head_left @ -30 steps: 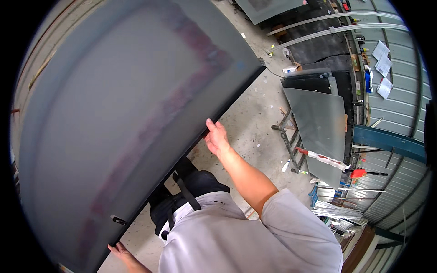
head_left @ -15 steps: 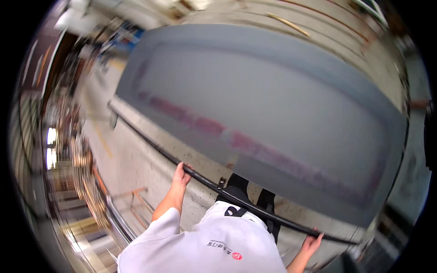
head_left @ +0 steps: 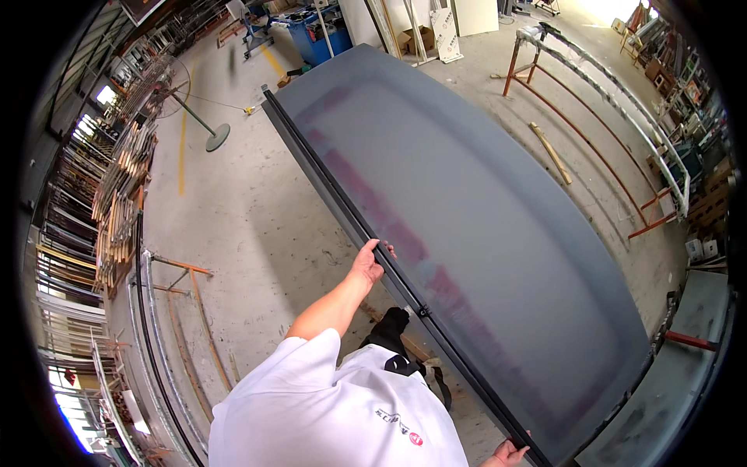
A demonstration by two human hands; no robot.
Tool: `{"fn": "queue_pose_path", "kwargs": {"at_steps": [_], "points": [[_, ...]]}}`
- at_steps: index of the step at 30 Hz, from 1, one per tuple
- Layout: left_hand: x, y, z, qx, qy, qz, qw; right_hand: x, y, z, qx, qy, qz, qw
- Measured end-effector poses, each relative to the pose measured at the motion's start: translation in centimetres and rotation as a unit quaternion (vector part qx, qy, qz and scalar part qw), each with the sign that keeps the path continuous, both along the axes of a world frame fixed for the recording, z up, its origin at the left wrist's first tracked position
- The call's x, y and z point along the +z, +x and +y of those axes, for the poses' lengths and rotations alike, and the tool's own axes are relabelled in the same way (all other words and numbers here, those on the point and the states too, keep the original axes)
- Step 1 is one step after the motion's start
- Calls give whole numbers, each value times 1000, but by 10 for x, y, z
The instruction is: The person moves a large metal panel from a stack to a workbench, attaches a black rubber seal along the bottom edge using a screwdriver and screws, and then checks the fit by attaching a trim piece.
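Observation:
A long black metal profile slants from the upper left to the lower right, along the near edge of a large grey-covered table. My left hand is closed round the profile near its middle. Close to the lower end, my right hand grips the same bar, partly cut off by the picture's lower edge. A small dark fitting sits on the profile between my hands. Whether the bar rests on the tabletop or is held just over its edge I cannot tell. Worn reddish patches mark the table's covering.
Orange-and-grey metal stands are at the far right, with a wooden strip on the floor. Another stand is at the left, by racks of long profiles. A pedestal fan and blue bin lie beyond.
The profile has swung clockwise and moved up against the table's near edge, both hands still round it. My view has turned too, and the earlier blur is gone.

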State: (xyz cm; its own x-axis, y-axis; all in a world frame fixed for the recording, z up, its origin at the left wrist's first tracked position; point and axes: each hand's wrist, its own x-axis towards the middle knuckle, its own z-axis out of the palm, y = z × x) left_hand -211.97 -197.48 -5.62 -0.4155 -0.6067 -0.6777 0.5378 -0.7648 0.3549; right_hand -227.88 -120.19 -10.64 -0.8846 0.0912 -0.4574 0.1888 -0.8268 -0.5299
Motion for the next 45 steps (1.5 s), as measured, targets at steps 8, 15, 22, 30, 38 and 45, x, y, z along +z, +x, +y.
{"fn": "queue_pose_path", "kwargs": {"at_steps": [8,15,22,30,38,45], "points": [[-21,-9,-33,34,13,-20,999,56,-23,-85,-41,24,-135,990],[-20,-28,-39,-13,12,-86,996,47,-45,-82,-39,39,-183,982],[30,23,3,-220,-169,-394,876,25,-81,-90,69,181,-276,941],[39,136,136,-275,-131,-380,874,34,-96,-126,12,357,-425,832],[20,258,188,-253,-15,-432,865,49,-96,-132,198,463,-453,736],[-8,263,143,-264,-39,-410,872,66,-75,-157,222,695,-307,611]]}}
